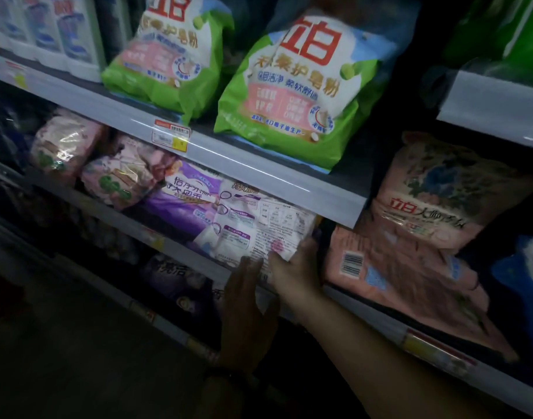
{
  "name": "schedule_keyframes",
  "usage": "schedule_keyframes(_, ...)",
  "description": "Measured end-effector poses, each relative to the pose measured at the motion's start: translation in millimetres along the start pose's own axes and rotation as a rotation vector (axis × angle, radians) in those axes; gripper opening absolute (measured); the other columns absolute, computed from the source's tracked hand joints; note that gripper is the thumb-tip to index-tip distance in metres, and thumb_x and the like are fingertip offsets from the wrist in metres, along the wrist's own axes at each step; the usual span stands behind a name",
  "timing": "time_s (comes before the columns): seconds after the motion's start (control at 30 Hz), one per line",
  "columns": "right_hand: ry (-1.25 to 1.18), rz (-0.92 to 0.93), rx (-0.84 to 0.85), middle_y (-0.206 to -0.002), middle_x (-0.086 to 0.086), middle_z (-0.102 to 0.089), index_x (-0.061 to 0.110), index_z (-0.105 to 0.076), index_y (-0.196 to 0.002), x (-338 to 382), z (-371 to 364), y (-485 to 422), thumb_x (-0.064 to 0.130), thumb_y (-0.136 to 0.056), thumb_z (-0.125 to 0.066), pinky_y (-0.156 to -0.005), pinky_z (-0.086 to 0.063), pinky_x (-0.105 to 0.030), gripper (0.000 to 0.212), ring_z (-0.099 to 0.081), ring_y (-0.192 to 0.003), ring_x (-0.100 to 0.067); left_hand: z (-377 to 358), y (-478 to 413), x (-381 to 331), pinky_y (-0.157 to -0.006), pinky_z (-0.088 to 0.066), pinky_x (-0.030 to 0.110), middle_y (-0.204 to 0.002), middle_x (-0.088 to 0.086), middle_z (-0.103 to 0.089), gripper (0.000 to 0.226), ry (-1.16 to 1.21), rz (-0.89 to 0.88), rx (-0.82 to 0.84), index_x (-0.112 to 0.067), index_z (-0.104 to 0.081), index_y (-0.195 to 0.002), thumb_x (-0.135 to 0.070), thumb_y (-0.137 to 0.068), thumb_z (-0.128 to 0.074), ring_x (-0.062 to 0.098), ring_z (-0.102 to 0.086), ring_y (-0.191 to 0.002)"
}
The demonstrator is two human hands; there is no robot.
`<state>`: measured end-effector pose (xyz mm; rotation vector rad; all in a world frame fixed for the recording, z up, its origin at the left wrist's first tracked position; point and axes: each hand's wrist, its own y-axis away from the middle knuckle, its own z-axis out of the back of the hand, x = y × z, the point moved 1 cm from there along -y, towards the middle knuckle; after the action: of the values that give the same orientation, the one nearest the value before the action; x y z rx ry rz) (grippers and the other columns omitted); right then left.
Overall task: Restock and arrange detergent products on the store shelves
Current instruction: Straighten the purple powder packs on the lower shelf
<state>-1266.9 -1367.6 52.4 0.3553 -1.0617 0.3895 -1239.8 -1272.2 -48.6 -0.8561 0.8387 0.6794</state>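
Note:
A white and purple detergent bag (253, 222) lies back side up at the front of the middle shelf (365, 316). My right hand (295, 270) holds its near right corner, fingers under the bag's edge. My left hand (247, 300) lies flat with straight fingers against the bag's front edge and the shelf rail. A purple bag (183, 195) of the same kind sits just left of it. Pink bags (410, 267) lie stacked to the right on the same shelf.
Two green and white powder bags (292, 86) (168, 52) stand on the upper shelf (229, 152), beside white bottles (47, 28) at far left. Pink bags (108, 176) fill the middle shelf's left. A dark purple bag (174, 282) sits on the shelf below.

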Motion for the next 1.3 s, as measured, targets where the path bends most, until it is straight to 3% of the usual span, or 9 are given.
schedule_keyframes(0.1,0.005,-0.219,-0.017,-0.151,-0.012,-0.048,0.011,-0.016,-0.158,11.0,-5.8,-21.5,0.032,-0.094,-0.070,-0.112,-0.046,-0.043,0.085,-0.054,-0.132,-0.034,-13.1,-4.7,-1.2,-0.127,-0.028,0.042,-0.172,0.002,-0.017,0.080,0.041,0.075,0.032,-0.030,-0.041,-0.156,-0.009,-0.085,-0.073,0.022,-0.021,-0.158)
schedule_keyframes(0.2,0.028,-0.302,-0.034,-0.148,-0.016,-0.055,0.008,-0.020,-0.156,6.5,-16.8,-35.9,0.033,-0.087,-0.068,-0.108,-0.050,-0.049,0.088,-0.058,-0.128,-0.039,-21.9,-2.7,-6.1,-0.123,0.001,0.013,-0.174,-0.002,-0.001,0.085,0.022,0.110,0.067,-0.030,-0.036,-0.159,-0.009,-0.087,-0.076,0.019,-0.005,-0.161)
schedule_keyframes(0.43,0.072,-0.242,-0.134,-0.125,-0.007,-0.071,0.019,-0.054,-0.138,-2.2,-28.7,-44.7,0.057,-0.055,-0.065,-0.094,-0.059,-0.050,0.092,-0.071,-0.106,-0.036,-22.1,-6.5,1.6,-0.123,-0.032,0.057,-0.170,0.015,-0.026,0.085,-0.040,0.025,-0.065,-0.012,-0.045,-0.155,-0.045,-0.079,-0.068,0.031,-0.023,-0.159)
schedule_keyframes(0.73,-0.441,-0.252,-0.123,-0.088,-0.005,-0.080,0.011,-0.076,-0.105,26.1,-16.5,-12.5,0.041,-0.049,-0.086,-0.072,-0.065,-0.056,0.064,-0.078,-0.074,-0.031,39.0,-16.9,15.4,-0.111,-0.038,0.060,-0.168,0.005,-0.032,0.115,-0.208,-0.163,-0.069,-0.028,-0.041,-0.157,-0.066,-0.060,-0.090,0.034,-0.036,-0.151)
schedule_keyframes(0.87,-0.707,-0.376,-0.052,-0.095,-0.016,-0.080,0.015,-0.074,-0.114,34.1,-10.6,11.5,0.029,-0.049,-0.093,-0.064,-0.061,-0.067,0.069,-0.078,-0.071,-0.040,60.2,-20.6,-17.8,-0.112,-0.033,0.062,-0.170,-0.003,-0.029,0.080,-0.337,-0.137,-0.228,-0.033,-0.049,-0.152,-0.054,-0.078,-0.070,0.035,-0.032,-0.150)
schedule_keyframes(0.97,-0.805,-0.439,0.036,-0.094,-0.022,-0.079,0.010,-0.073,-0.114,41.0,-7.9,34.2,0.022,-0.065,-0.090,-0.072,-0.057,-0.074,0.053,-0.077,-0.075,-0.045,80.0,-18.5,-34.7,-0.112,-0.031,0.067,-0.160,-0.002,-0.047,0.074,-0.347,-0.191,-0.291,-0.030,-0.057,-0.148,-0.075,-0.095,-0.029,0.032,-0.034,-0.152)
schedule_keyframes(1.1,-0.768,-0.438,0.170,-0.095,-0.020,-0.079,0.007,-0.074,-0.106,56.7,-5.3,54.6,0.030,-0.063,-0.090,-0.077,-0.056,-0.076,0.051,-0.078,-0.082,-0.042,101.8,-11.3,-39.0,-0.100,-0.039,0.065,-0.137,-0.003,-0.068,0.056,-0.373,-0.332,-0.384,-0.021,-0.071,-0.131,-0.046,-0.084,-0.058,0.032,-0.061,-0.125)
schedule_keyframes(1.2,-0.705,-0.428,0.354,-0.105,-0.018,-0.078,0.002,-0.076,-0.108,68.5,4.6,62.3,0.028,-0.085,-0.082,-0.088,-0.060,-0.061,0.036,-0.076,-0.094,-0.037,108.7,-6.7,-33.2,-0.096,-0.050,0.059,-0.122,0.008,-0.074,0.044,-0.175,-0.351,-0.481,-0.008,-0.073,-0.121,-0.012,-0.077,-0.073,0.033,-0.069,-0.112)
schedule_keyframes(1.3,-0.668,-0.359,0.540,-0.106,-0.009,-0.080,0.011,-0.077,-0.118,69.6,17.3,68.0,0.031,-0.099,-0.064,-0.081,-0.058,-0.036,0.030,-0.075,-0.090,-0.024,113.7,-1.4,-32.3,-0.093,-0.058,0.049,-0.113,-0.003,-0.077,0.042,0.088,0.002,-0.573,-0.024,-0.073,-0.122,-0.023,-0.080,-0.077,0.019,-0.073,-0.107)
